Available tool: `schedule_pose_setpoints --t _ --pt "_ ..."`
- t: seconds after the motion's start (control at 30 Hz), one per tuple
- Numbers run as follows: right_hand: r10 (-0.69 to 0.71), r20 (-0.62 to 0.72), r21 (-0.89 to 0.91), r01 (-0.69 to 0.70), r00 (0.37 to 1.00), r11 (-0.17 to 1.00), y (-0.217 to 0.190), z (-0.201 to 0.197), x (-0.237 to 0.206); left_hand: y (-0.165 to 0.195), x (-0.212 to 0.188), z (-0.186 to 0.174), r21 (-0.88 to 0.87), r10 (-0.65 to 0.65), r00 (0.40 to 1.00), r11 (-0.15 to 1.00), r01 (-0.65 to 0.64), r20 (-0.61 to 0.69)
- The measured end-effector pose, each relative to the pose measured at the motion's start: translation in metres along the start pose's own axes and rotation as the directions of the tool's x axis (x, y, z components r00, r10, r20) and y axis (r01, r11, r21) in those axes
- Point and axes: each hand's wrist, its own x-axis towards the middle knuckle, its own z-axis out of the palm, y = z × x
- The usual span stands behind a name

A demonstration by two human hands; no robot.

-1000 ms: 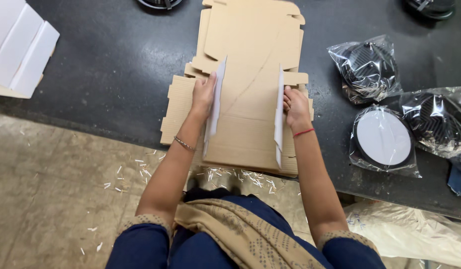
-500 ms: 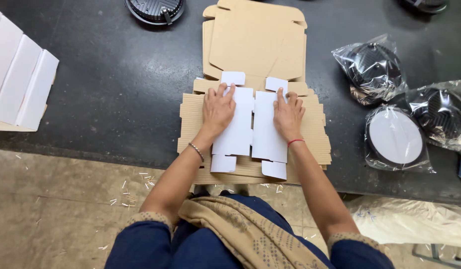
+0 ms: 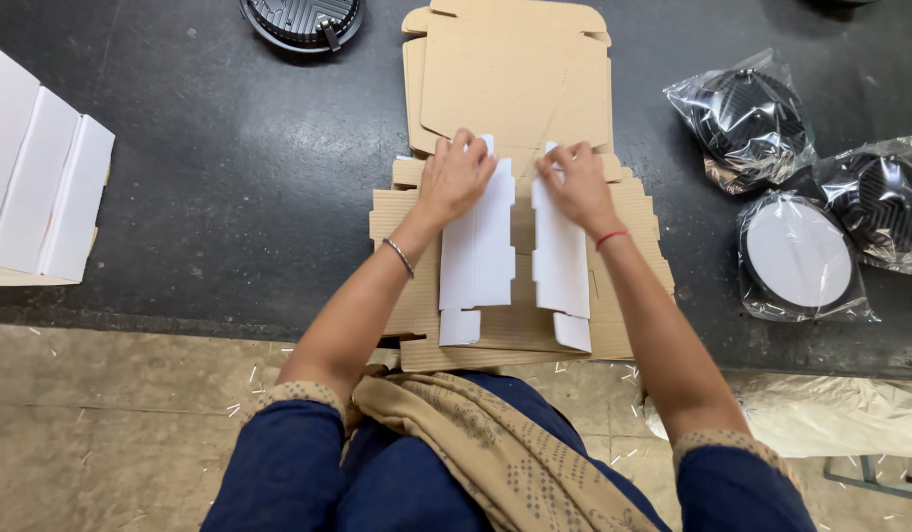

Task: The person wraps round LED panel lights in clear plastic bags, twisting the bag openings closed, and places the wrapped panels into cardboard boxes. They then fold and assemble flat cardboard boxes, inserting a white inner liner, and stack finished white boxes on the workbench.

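A flat brown cardboard box blank (image 3: 520, 84) lies on the black table, on top of a stack of more blanks (image 3: 633, 286). Its two white side flaps are folded inward. My left hand (image 3: 456, 177) presses on the far end of the left white flap (image 3: 478, 246), fingers spread. My right hand (image 3: 574, 182) pinches the far end of the right white flap (image 3: 559, 261). A bangle is on my left wrist and a red thread on my right wrist.
White folded box panels (image 3: 37, 182) lie at the far left. A round black device (image 3: 303, 20) sits at the top. Round black and white items in clear plastic bags (image 3: 796, 256) lie at the right. Below the table edge is floor with scraps.
The white flaps went from upright to folded flat inward. Both hands then slid from the middle of the flaps to their far ends.
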Motion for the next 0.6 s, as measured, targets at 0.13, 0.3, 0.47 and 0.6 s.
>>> schedule_pose_setpoints --t 0.13,0.3,0.47,0.6 --pt "0.183 0.154 0.506 -0.237 0.971 0.83 0.025 -0.021 0.008 -0.033 0.024 0.002 -0.18 -0.109 0.988 0.975 0.128 0.113" --pt "0.222 0.345 0.928 -0.367 0.912 0.064 0.046 -0.035 0.004 -0.068 0.027 -0.007 -0.735 -0.172 0.95 0.603 0.31 0.259" --pt "0.49 0.048 0.983 -0.129 0.87 0.133 0.074 -0.042 -0.078 -0.072 -0.05 -0.048 -0.892 -0.465 0.885 0.393 0.224 0.017" --pt "0.637 -0.254 0.947 0.054 0.727 0.316 0.04 -0.045 -0.202 -0.012 -0.166 -0.071 -0.826 -0.557 0.734 0.564 -0.008 -0.388"
